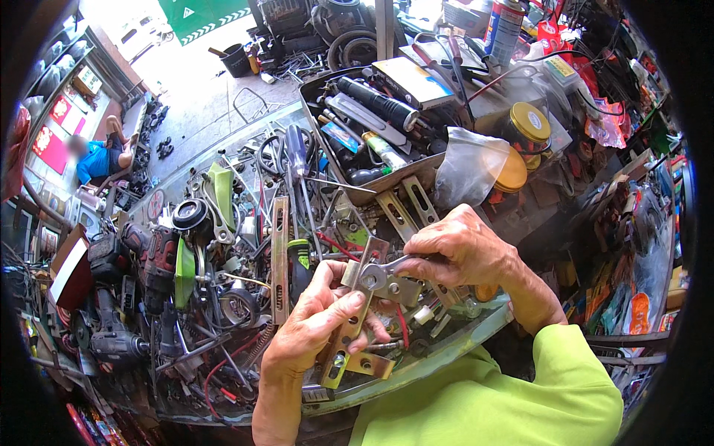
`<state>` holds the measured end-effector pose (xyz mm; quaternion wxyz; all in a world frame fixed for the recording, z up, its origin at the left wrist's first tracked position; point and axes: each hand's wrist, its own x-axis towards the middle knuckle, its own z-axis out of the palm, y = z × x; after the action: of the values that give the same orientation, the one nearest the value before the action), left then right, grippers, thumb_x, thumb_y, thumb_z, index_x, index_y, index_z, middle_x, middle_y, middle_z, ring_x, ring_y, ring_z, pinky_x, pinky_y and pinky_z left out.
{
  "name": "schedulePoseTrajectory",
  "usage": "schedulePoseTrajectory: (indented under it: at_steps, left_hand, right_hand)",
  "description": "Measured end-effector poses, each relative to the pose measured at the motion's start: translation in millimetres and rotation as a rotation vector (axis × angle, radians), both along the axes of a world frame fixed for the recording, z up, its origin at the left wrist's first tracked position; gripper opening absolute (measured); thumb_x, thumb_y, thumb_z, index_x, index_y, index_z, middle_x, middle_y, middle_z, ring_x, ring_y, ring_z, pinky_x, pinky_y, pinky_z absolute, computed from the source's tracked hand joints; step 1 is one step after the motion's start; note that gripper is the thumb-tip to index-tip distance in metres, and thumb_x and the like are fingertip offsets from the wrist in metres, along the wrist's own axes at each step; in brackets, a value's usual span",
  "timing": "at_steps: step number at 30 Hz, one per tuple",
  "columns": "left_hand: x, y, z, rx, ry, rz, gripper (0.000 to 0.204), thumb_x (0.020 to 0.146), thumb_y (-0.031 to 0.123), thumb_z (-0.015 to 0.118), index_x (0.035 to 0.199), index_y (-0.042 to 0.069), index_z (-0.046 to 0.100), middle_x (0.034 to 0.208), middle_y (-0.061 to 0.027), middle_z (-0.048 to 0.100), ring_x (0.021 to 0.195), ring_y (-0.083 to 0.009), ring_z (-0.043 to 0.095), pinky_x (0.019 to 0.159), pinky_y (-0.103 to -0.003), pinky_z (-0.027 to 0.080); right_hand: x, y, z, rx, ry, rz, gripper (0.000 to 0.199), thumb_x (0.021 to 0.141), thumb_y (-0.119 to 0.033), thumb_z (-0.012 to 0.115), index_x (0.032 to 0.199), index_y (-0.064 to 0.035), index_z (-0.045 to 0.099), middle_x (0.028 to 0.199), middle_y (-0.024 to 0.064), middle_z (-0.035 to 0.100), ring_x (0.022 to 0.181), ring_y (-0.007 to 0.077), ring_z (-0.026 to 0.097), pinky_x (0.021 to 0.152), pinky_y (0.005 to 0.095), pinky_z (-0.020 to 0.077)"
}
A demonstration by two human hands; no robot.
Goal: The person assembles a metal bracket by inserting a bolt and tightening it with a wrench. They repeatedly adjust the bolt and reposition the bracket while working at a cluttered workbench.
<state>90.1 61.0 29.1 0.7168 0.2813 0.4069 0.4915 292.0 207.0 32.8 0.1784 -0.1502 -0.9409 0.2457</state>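
Note:
My left hand (pixel 316 318) grips a slotted metal bracket (pixel 344 346), thumb on its face and fingers curled round its side. The bracket slants over the bench's front edge, with short cross plates at both ends. A wrench (pixel 405 263) is pinched in my right hand (pixel 465 247), and its ring end sits over a bolt near the bracket's upper end. Beyond my right hand lie two more slotted metal bars (pixel 397 215). Another slotted bar (pixel 280 260) stands left of my left hand. A screwdriver (pixel 296 154) lies farther back.
A metal tray (pixel 372 192) crowded with tools stands behind my hands, beside a clear plastic bag (pixel 470 169) and yellow-lidded jars (pixel 529 123). Power drills (pixel 158 269) and loose parts crowd the left. A person in blue (pixel 98 160) sits far left.

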Motion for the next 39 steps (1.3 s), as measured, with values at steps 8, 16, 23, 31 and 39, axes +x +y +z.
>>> schedulePoseTrajectory:
  at_steps: [8, 16, 23, 31, 39]
  left_hand:
    - [-3.3, 1.9, -3.2, -0.078, -0.075, -0.044, 0.034, 0.098, 0.014, 0.05, 0.121, 0.0, 0.028, 0.099, -0.0228, 0.062, 0.064, -0.0195, 0.064, 0.052, -0.024, 0.044]
    - [4.1, -1.1, -3.7, -0.043, 0.045, -0.059, 0.045, 0.099, 0.013, 0.048, 0.133, 0.004, 0.022, 0.069, -0.0128, 0.062, 0.051, -0.0089, 0.049, 0.047, -0.021, 0.038]
    - [1.5, -0.9, -12.6, -0.056, -0.039, -0.079, 0.056, 0.096, 0.009, 0.052, 0.14, 0.005, 0.019, 0.073, -0.0169, 0.062, 0.053, -0.0158, 0.057, 0.045, -0.022, 0.038]
    - [15.3, -2.7, -7.9, -0.013, 0.071, 0.046, 0.06, 0.097, 0.005, 0.044, 0.147, 0.01, 0.011, 0.073, -0.0094, 0.06, 0.053, -0.01, 0.056, 0.044, -0.019, 0.037]
    - [16.3, -2.5, -12.4, -0.027, 0.096, 0.032, 0.059, 0.096, 0.005, 0.048, 0.147, 0.006, 0.018, 0.073, -0.0127, 0.062, 0.052, -0.0144, 0.058, 0.043, -0.021, 0.037]
  right_hand:
    - [-0.2, 0.4, -1.9, 0.069, 0.023, 0.025, 0.038, 0.087, -0.038, 0.066, 0.066, -0.0085, 0.055, 0.059, 0.0087, 0.055, 0.056, 0.0319, 0.057, 0.048, 0.0398, 0.0428]
    - [-0.3, 0.3, -6.0, 0.081, 0.019, 0.019, 0.038, 0.088, -0.039, 0.065, 0.066, -0.0085, 0.056, 0.059, 0.0094, 0.055, 0.057, 0.032, 0.058, 0.049, 0.0397, 0.0442]
    - [-0.6, -0.5, -7.9, 0.047, -0.012, 0.017, 0.038, 0.088, -0.039, 0.064, 0.068, -0.0074, 0.06, 0.061, 0.0104, 0.057, 0.059, 0.0327, 0.059, 0.052, 0.04, 0.0461]
    - [-2.4, -1.3, -11.2, 0.058, -0.016, -0.005, 0.039, 0.088, -0.04, 0.064, 0.067, -0.0074, 0.059, 0.059, 0.0114, 0.056, 0.057, 0.0329, 0.06, 0.051, 0.041, 0.0451]
    - [-3.0, -2.7, -8.6, 0.113, -0.05, -0.015, 0.042, 0.089, -0.043, 0.062, 0.066, -0.0083, 0.058, 0.058, 0.0102, 0.057, 0.058, 0.0319, 0.06, 0.052, 0.0403, 0.0454]
